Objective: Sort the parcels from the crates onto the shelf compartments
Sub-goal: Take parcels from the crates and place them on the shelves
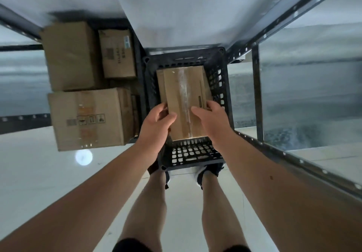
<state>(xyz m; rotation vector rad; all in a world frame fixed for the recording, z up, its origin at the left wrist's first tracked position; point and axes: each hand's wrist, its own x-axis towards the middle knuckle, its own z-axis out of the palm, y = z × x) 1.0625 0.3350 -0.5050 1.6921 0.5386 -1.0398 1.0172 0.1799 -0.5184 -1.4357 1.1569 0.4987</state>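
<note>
A flat brown cardboard parcel (184,99) with a clear tape strip down its middle lies over a black plastic crate (219,71) on the floor in front of my feet. My left hand (156,122) grips the parcel's near left edge, thumb on top. My right hand (209,116) holds the near right edge, fingers curled round the side. A second flat parcel shows just under the first one inside the crate.
Three larger cardboard boxes (86,118) stand on the floor to the crate's left. A metal shelf frame (256,95) with grey perforated beams rises on the right, its white board overhead. My legs and dark shoes (211,171) are just behind the crate.
</note>
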